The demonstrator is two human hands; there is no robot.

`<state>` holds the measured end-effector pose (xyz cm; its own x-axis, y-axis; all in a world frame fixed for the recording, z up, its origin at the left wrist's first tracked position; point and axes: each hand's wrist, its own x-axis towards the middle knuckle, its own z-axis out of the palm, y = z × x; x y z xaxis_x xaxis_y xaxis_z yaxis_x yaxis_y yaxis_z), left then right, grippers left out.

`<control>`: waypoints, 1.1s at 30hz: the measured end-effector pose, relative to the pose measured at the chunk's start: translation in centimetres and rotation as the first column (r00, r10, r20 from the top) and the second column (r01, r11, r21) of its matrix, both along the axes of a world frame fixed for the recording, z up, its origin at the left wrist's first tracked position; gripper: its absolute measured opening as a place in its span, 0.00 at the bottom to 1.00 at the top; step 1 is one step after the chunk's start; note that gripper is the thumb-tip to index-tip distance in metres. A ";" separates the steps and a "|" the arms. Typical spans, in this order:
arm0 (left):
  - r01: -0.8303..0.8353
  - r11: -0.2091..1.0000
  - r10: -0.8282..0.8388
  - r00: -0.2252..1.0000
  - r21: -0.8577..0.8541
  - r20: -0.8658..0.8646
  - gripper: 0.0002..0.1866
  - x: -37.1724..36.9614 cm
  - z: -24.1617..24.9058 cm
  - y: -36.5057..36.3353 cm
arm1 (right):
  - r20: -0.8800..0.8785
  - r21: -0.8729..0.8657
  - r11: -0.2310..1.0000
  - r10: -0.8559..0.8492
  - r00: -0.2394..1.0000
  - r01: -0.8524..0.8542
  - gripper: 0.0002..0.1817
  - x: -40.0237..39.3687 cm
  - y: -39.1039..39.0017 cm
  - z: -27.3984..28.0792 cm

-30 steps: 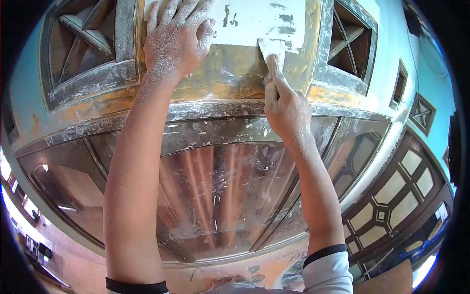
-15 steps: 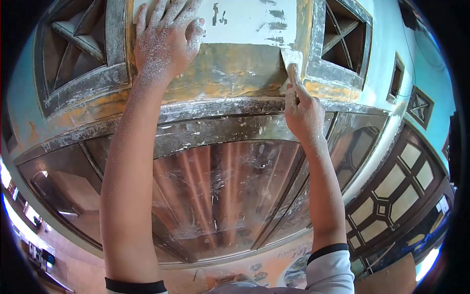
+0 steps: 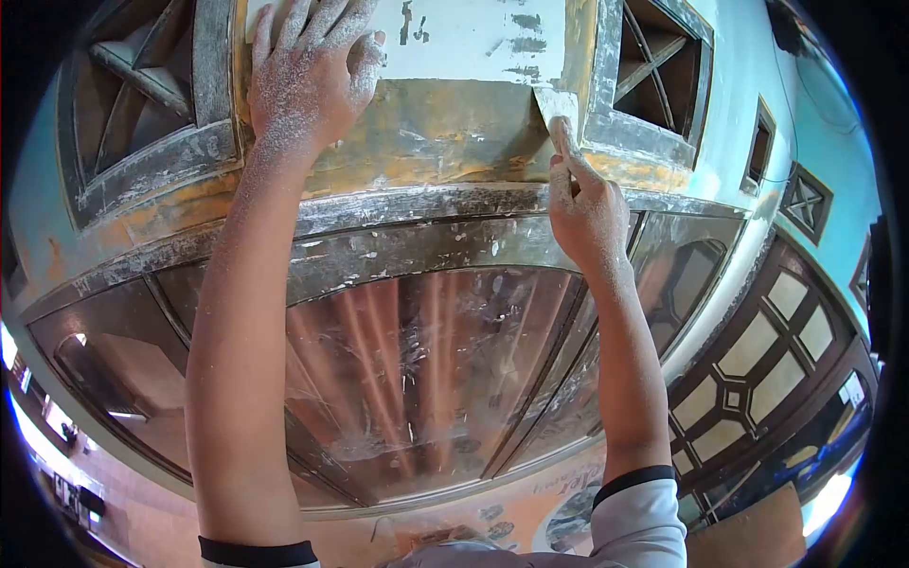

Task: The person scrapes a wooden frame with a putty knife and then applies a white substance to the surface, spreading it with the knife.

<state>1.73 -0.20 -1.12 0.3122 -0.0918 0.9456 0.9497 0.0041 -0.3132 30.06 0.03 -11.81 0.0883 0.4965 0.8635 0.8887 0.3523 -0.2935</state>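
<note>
Dusted with white powder, my left hand (image 3: pixel 308 85) lies with fingers stretched out against the upper part of the wall panel, its fingertips over the white sheet (image 3: pixel 454 43). My right hand (image 3: pixel 587 194) is closed round a putty knife (image 3: pixel 559 106), index finger laid along the blade. The blade's edge touches the panel at the lower right corner of the white sheet, which has dark bare patches. Beneath the sheet runs a brownish, scraped band (image 3: pixel 445 133) with orange and white smears. Most of the knife's handle is hidden in my fist.
Wooden lattice openings (image 3: pixel 653 66) flank the panel. Below is a paint-spattered wooden frame (image 3: pixel 407 246) with glass panes (image 3: pixel 417 369) and a pinkish curtain behind. A dark door with light panes (image 3: pixel 748 369) stands at the right, near a brown board (image 3: pixel 748 535).
The view has shifted slightly, so the panel and both arms sit a little further left. My left hand keeps its place on the panel, and the putty knife stays near the sheet's lower right corner.
</note>
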 end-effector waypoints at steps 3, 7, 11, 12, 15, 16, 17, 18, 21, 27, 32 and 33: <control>0.021 1.000 -0.021 1.000 -0.014 -0.007 0.27 -0.2 0.2 -0.3 | 0.040 -0.011 1.000 -0.022 0.999 0.023 0.25 0.9 0.2 0.2; 0.037 0.999 -0.037 0.999 -0.022 0.000 0.26 0.0 0.1 -0.3 | 0.023 -0.021 0.999 0.033 0.999 -0.032 0.24 1.3 0.4 0.3; 0.011 1.000 -0.011 1.000 -0.012 0.010 0.26 0.1 0.1 -0.2 | 0.035 0.012 0.999 0.029 0.999 -0.030 0.24 1.0 0.2 0.4; 0.011 1.000 -0.011 1.000 -0.016 0.008 0.26 0.0 0.0 -0.1 | 0.029 0.010 0.999 0.040 0.999 -0.041 0.24 1.0 0.3 0.6; 0.033 0.999 -0.033 0.999 -0.015 -0.005 0.26 0.0 0.1 -0.1 | 0.024 -0.018 0.999 0.035 0.999 -0.034 0.24 1.0 -0.3 0.5; 0.037 0.999 -0.037 0.999 -0.013 0.001 0.26 0.1 0.0 -0.1 | 0.026 -0.041 0.999 0.025 0.999 -0.024 0.24 1.0 -0.4 0.6; 0.039 0.999 -0.038 0.999 -0.012 0.009 0.26 0.0 0.0 -0.2 | 0.030 -0.038 0.999 0.030 0.999 -0.029 0.24 1.2 0.0 0.8; 0.034 0.999 -0.034 0.999 -0.012 0.009 0.26 -0.1 0.1 -0.2 | 0.055 -0.039 0.999 0.013 0.998 -0.011 0.25 1.7 0.6 1.0; 0.034 0.999 -0.034 0.999 -0.010 -0.004 0.26 -0.1 0.0 0.1 | 0.035 -0.064 0.998 0.021 0.999 -0.019 0.23 1.5 -0.2 1.0; 0.032 0.999 -0.032 0.999 -0.028 0.008 0.26 -0.2 0.0 0.1 | 0.036 -0.030 0.998 0.050 0.998 -0.048 0.20 2.0 0.6 1.3; 0.041 0.999 -0.041 0.999 -0.004 0.004 0.26 -0.3 0.0 0.2 | 0.034 -0.080 0.996 0.040 0.999 -0.037 0.20 2.3 0.6 1.8; 0.041 0.999 -0.041 0.999 -0.007 0.004 0.26 -0.3 0.0 0.2 | 0.031 -0.057 0.996 0.074 0.997 -0.072 0.20 2.2 0.6 1.8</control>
